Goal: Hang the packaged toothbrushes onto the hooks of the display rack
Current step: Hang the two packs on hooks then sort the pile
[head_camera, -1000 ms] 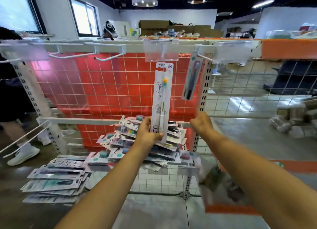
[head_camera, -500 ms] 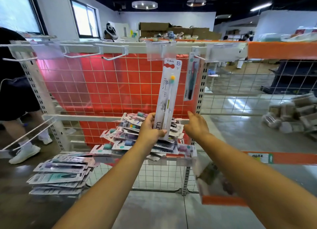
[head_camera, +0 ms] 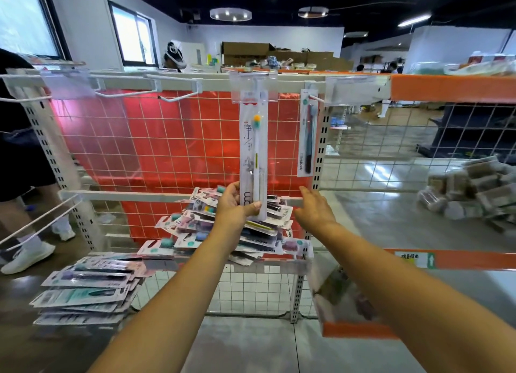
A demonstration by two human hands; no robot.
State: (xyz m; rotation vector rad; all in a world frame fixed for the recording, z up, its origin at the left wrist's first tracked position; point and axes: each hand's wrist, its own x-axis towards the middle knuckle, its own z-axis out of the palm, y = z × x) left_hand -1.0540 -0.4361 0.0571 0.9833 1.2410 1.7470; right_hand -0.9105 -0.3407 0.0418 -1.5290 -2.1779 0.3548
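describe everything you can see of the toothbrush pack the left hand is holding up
The toothbrush pack is a long, narrow blister card, white-grey with printed characters, under glossy clear plastic. Inside is a slim white toothbrush with an orange and teal head, pointing up. It is upright, and its top reaches the clear tag holder on the top rail. The left hand pinches its bottom end, above the pile of packs.

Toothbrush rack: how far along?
Done: one dark pack hangs on the right hook. In hand: left hand holds a white pack up at the middle hook; whether it's threaded on is unclear. Right hand empty. Left: the pile and the lower stack.
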